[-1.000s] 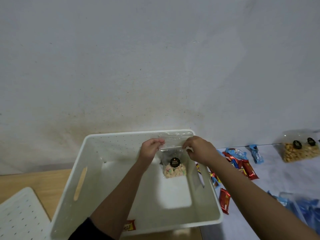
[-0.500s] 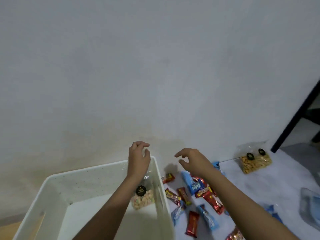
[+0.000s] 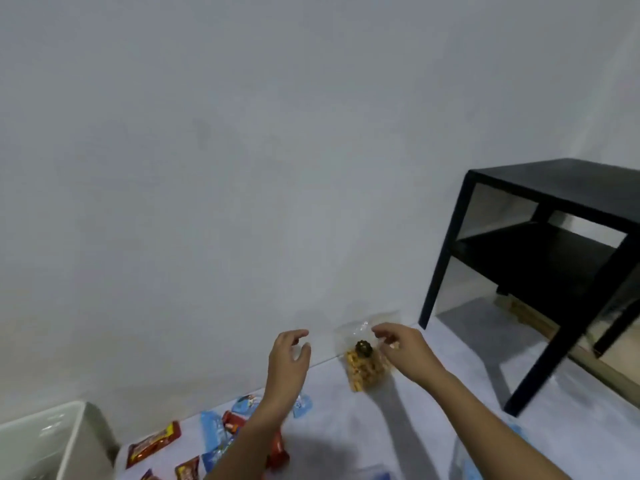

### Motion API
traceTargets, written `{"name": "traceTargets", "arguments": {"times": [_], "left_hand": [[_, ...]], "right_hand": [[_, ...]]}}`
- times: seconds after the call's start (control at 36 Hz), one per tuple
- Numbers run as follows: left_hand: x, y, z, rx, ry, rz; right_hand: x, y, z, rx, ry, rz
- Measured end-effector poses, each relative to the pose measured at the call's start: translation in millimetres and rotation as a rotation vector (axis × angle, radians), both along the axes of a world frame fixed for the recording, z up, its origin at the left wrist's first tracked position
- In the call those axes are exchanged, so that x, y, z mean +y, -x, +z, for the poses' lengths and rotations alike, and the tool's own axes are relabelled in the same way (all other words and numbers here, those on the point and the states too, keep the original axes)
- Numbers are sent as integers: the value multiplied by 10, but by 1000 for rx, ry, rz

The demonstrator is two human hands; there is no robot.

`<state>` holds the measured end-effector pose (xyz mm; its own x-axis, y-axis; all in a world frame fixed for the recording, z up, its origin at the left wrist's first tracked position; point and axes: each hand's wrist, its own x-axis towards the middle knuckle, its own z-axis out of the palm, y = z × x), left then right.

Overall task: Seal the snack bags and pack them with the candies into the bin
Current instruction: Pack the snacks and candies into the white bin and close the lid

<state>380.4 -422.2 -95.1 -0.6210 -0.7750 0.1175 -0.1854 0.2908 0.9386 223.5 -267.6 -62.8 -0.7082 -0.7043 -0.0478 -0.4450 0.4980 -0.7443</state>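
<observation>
While the snack bag [image 3: 365, 370] stands upright, left hand [image 3: 287, 362] hangs wide; right hand [image 3: 405, 351]: grip unclear.

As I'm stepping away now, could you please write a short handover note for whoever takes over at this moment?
Left hand: open, empty, raised left of the snack bag.
Right hand: fingers at the bag's clear top; grip unclear, blurred.
The bag stands against the wall; candies lie loose on the table, right of the white bin.
Done: cannot confirm, bin's inside out of view.
Left: seal this bag, pack it and the candies.
</observation>
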Motion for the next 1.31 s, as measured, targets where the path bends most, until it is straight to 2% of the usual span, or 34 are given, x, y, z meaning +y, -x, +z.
{"name": "traceTargets", "arguments": {"times": [0.14, 0.33, 0.64, 0.75, 0.94, 1.22, 1.31], "left_hand": [[218, 517, -399, -31, -134, 4], [239, 968, -730, -108, -129, -2], [138, 1251, -1026, -64, -115, 66], [104, 1265, -1065, -59, -124, 99], [87, 1227, -1051, -60, -137, 61], [230, 1033, -716, -40, -37, -45], [318, 902, -539, -32, -127, -49]], "right_hand": [[237, 678, -363, -75, 90, -88], [208, 1249, -826, -164, 90, -98], [-221, 1619, -1251, -293, 67, -7], [-309, 1636, -1359, -301, 104, -58], [-213, 1579, -1400, -221, 221, -177], [-7, 1280, -996, -219, 279, -64], [73, 1145, -786, -172, 294, -46]]}}
